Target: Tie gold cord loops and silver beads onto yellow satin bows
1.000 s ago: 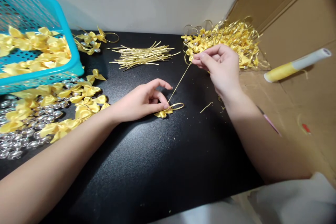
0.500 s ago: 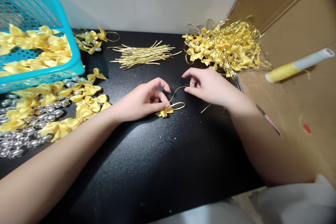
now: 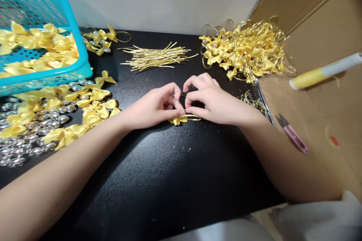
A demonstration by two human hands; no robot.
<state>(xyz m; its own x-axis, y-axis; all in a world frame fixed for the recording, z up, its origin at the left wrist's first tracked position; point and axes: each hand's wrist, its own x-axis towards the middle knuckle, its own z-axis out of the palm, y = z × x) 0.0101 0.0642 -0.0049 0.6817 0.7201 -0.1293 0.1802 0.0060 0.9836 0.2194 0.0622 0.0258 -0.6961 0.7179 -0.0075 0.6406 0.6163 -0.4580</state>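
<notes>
My left hand pinches a yellow ribbon bow with thumb and fingers, just above the black table. A gold cord loop sticks out from the bow to the right, below my right fingertips. My right hand is closed in a pinch on the thin gold cord close to my left fingertips. The fingers of both hands partly hide the cord and the bow's upper side.
A turquoise basket of yellow bows stands at the left. Loose bows and silver beads lie before it. Cut gold cords lie at the back, looped bows back right. Pink thread snips rest on cardboard.
My right hand has moved left to my left fingertips and now pinches the cord there. The left hand keeps its hold on the bow. The snips and some cord scraps have come into fuller view.
</notes>
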